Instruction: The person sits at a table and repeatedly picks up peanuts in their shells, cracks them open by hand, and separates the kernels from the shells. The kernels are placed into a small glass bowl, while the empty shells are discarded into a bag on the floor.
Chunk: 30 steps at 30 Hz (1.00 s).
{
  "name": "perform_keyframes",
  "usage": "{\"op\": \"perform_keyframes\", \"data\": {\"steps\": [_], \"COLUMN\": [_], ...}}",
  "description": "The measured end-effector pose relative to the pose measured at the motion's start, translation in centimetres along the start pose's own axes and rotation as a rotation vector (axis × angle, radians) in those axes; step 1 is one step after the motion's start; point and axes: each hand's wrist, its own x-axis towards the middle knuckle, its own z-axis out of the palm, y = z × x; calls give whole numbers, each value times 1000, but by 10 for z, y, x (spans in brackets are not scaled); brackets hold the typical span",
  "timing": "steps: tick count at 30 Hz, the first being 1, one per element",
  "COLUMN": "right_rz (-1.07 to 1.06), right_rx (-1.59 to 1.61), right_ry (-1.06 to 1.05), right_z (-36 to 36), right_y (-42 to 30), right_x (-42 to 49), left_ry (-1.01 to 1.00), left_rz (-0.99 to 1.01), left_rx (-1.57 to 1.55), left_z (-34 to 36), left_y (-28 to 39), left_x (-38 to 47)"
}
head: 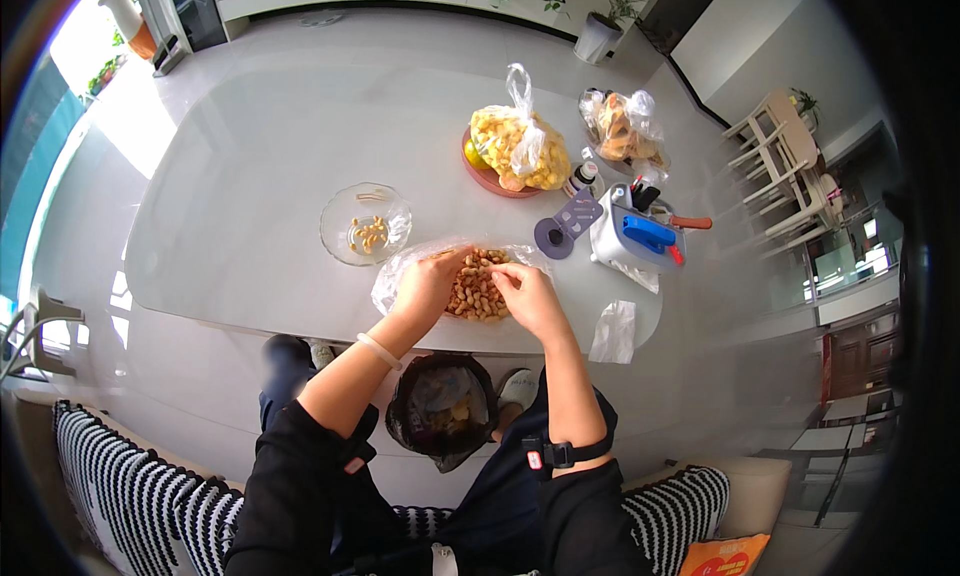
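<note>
Unshelled peanuts [477, 297] lie heaped on a clear plastic bag [390, 278] near the front edge of the glass table. My left hand [433, 285] is over the left side of the heap, its fingers bent towards the right; what is under them is hidden. On the right side, the thumb and index finger of my right hand [525, 294] come together above the peanuts; whether something small is between them I cannot tell. A clear glass plate [336, 234] left of the bag holds several shelled peanuts [369, 234].
Behind the bag, a bag of yellow snacks [525, 150] rests on a pink tray [480, 177]. A phone stand [574, 219] and a white organizer box [615, 234] are at the right, with a crumpled plastic sheet [613, 332] nearer. A lined trash bin [442, 411] stands below the table edge.
</note>
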Motion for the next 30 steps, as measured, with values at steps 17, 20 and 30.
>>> {"op": "perform_keyframes", "data": {"steps": [17, 20, 30], "right_rz": [-358, -371, -306], "right_rx": [-228, -300, -24], "right_ry": [207, 228, 246], "right_z": [46, 54, 46], "right_y": [34, 37, 35], "right_x": [16, 22, 26], "left_ry": [-25, -41, 39], "left_rz": [47, 58, 38], "left_rx": [96, 129, 2], "left_z": [3, 5, 3], "left_y": [-2, -5, -9], "left_x": [-5, -5, -7]}}
